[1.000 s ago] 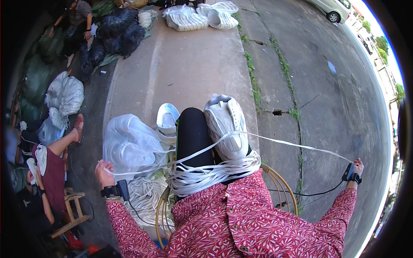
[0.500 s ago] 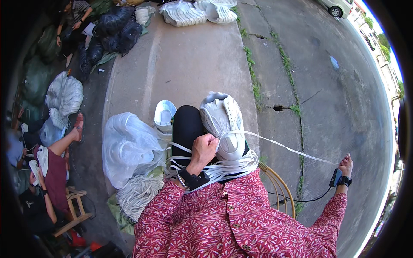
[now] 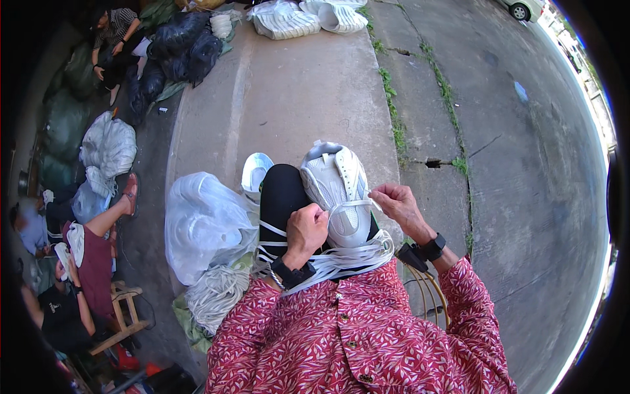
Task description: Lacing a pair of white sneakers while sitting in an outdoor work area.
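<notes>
A white-and-grey sneaker (image 3: 333, 180) rests on my lap, toe toward me, with a white shoelace (image 3: 349, 205) running across its lower eyelets. Left of the toe, my left hand (image 3: 307, 230) is closed, its fingers pinching the lace. On the shoe's other side, my right hand (image 3: 398, 207) pinches the lace close to the eyelets. A loose bunch of white laces (image 3: 357, 258) lies over my thighs below the toe, with some strands passing under my left wrist. Another white shoe with a pale blue inside (image 3: 256, 172) stands beside my left knee.
At my left sit a clear plastic bag (image 3: 207, 226) of white shoes and a heap of white laces (image 3: 220, 299). Farther left, people work near a wooden stool (image 3: 121, 318). Black bags (image 3: 187, 52) and white bundles (image 3: 282, 18) lie ahead. A car (image 3: 522, 9) stands far right.
My right hand has come in from far out at the right to beside the shoe, and the stretched lace is no longer taut. My left hand stays by the toe.
</notes>
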Demonstrator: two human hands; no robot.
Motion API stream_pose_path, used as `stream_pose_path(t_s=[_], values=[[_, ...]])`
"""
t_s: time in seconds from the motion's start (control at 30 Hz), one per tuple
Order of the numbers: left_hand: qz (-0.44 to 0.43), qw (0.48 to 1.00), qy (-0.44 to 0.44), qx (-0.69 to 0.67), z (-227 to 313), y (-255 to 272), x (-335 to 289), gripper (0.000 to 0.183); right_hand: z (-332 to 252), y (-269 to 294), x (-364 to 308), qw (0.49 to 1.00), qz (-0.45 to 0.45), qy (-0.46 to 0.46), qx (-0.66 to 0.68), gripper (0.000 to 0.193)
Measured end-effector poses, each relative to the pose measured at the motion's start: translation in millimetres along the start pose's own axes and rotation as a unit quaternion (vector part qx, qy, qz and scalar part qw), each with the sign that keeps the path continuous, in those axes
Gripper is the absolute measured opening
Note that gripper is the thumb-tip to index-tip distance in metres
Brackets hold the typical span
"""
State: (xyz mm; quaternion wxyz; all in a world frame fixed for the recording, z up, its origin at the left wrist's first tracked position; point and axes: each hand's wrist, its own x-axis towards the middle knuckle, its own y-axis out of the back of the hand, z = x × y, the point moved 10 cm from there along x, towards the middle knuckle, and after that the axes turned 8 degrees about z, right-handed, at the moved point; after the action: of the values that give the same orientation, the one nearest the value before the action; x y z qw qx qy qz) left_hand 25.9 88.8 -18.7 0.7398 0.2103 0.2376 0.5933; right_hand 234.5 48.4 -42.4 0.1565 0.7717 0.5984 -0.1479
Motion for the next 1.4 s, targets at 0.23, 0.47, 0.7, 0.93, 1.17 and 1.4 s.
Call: stream_pose_path(t_s=[0.23,0.47,0.7,0.93,1.17,1.4], values=[[-0.031,0.965,-0.134,0.222,50,-4,3,0.013,-34,-29,-8,0.976,-0.011,0.171,-0.131,0.019],[-0.052,0.963,-0.125,0.232,50,-8,5,0.011,-49,-37,-8,0.943,-0.031,0.227,-0.241,0.018],[-0.027,0.970,-0.135,0.199,49,-6,1,0.012,-67,-56,-21,0.871,0.006,0.338,-0.356,0.019],[-0.003,0.984,-0.094,0.149,34,1,-2,0.013,-62,-70,-21,0.854,-0.008,0.346,-0.389,0.018],[0.012,0.993,-0.094,0.064,25,11,-11,0.023,-75,-51,-11,0.923,-0.043,0.238,-0.300,0.018],[0.034,0.993,-0.111,0.035,26,11,-21,0.018,-111,-120,-34,0.768,-0.054,0.504,-0.392,0.019]])
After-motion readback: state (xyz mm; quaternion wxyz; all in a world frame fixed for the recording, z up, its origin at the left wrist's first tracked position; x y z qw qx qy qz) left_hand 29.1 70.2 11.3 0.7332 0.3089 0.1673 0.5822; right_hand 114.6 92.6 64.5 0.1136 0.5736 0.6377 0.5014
